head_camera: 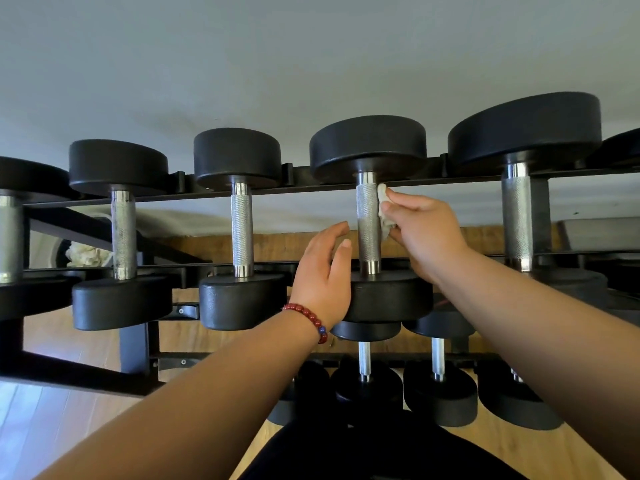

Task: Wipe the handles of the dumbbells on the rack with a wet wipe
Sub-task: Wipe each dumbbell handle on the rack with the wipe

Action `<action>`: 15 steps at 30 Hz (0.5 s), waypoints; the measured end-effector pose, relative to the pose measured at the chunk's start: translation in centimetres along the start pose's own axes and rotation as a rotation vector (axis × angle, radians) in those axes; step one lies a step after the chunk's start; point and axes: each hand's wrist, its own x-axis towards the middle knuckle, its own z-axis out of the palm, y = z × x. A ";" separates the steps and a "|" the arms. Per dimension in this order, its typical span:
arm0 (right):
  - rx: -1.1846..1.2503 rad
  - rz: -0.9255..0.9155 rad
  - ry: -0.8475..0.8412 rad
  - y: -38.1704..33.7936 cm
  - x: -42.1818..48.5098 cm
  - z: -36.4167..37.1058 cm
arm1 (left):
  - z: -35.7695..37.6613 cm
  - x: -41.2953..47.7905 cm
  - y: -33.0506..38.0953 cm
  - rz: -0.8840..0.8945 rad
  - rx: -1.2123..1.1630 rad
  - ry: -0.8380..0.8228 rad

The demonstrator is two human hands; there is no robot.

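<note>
right hand hides most of the wipe.

Grey wall, wooden floor, a crumpled white wad at left

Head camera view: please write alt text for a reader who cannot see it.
A person's right hand holds a white wet wipe against the knurled metal handle of a black dumbbell on a rack. The left hand, with a red bead bracelet, is open just left of that handle. More dumbbells lie on both sides and below.
</note>
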 end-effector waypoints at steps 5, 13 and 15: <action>0.013 0.014 0.017 -1.0 0.8 0.5 | 0.1 0.0 -0.2 0.013 -0.004 0.019; -0.003 0.037 -0.065 -1.2 0.4 -0.4 | 0.2 0.1 -0.3 0.022 -0.017 0.025; -0.036 0.033 -0.085 -1.1 0.2 -0.6 | 0.3 0.1 -0.3 0.022 -0.026 0.030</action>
